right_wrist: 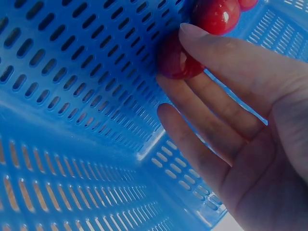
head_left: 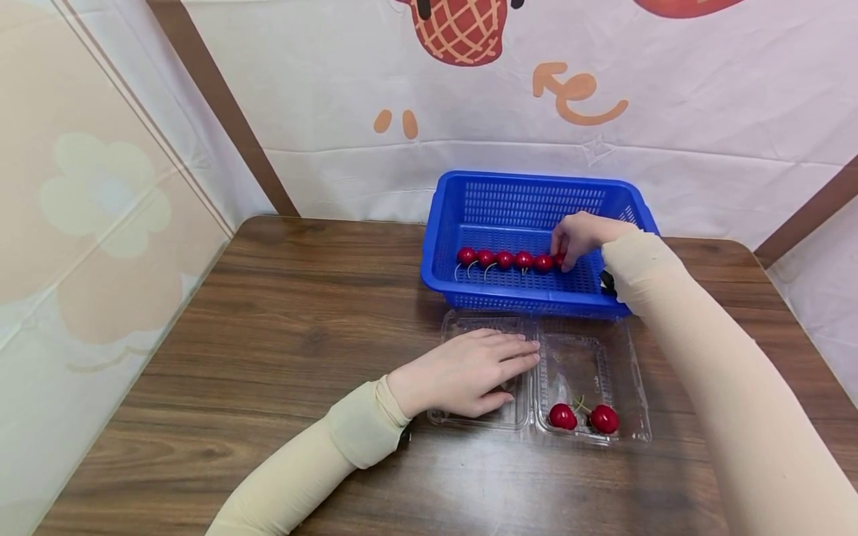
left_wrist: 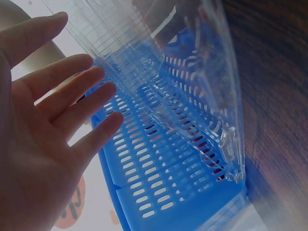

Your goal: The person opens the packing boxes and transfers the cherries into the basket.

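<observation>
Inside the blue basket (head_left: 536,298) my right hand (head_left: 582,232) pinches a red cherry (right_wrist: 177,60) between thumb and fingers. That cherry is at the right end of a row of several cherries (head_left: 504,260), some with stems showing. In front of the basket lies a clear plastic clamshell box (head_left: 590,350), opened flat. Two cherries, one of them a red cherry (head_left: 604,418), sit at the near edge of its right half, stems touching. My left hand (head_left: 469,372) is over the left half, fingers extended toward the middle fold; the left wrist view shows nothing in its grasp.
A brown wood-grain table (head_left: 268,320) carries everything. Behind it hangs a white printed cloth (head_left: 322,89), close to the basket's back. The basket's raised wall stands along the clamshell's far edge.
</observation>
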`<action>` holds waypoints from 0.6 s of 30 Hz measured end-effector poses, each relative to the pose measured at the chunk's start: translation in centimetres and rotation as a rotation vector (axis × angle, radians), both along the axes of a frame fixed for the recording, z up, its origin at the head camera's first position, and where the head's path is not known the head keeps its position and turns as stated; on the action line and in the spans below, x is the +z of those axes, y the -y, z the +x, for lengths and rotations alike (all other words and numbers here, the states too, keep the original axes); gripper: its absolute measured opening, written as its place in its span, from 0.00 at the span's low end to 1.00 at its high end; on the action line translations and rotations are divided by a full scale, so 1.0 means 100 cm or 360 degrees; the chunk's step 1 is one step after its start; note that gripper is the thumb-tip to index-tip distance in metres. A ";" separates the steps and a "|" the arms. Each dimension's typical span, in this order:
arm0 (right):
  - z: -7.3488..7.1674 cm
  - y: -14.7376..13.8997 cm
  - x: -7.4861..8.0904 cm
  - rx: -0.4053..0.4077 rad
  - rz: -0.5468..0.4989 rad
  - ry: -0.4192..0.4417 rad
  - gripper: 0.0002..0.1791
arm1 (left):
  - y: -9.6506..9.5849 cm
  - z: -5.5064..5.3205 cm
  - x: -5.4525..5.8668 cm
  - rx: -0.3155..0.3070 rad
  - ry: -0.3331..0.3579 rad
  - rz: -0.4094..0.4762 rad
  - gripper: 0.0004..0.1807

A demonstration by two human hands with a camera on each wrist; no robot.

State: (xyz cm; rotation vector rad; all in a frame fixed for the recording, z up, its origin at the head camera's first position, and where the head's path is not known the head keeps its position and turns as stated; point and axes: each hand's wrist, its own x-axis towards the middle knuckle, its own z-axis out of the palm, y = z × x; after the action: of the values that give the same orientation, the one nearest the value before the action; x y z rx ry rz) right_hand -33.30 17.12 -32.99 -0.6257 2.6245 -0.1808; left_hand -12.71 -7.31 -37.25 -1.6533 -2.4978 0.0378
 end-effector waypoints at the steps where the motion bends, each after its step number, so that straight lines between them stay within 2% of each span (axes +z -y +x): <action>1: 0.000 0.000 0.000 -0.0005 0.0002 0.0002 0.16 | 0.000 0.000 0.000 -0.0001 0.0000 0.0003 0.33; 18: 0.002 0.001 0.004 0.0007 -0.0007 0.0037 0.17 | 0.000 0.000 0.000 -0.0004 -0.0010 0.0004 0.34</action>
State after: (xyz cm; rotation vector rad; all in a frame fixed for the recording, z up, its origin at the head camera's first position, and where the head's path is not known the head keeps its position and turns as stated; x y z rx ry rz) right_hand -33.06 16.99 -32.61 -0.6270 2.6011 -0.1918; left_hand -12.66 -7.35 -37.25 -1.6528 -2.4900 0.0398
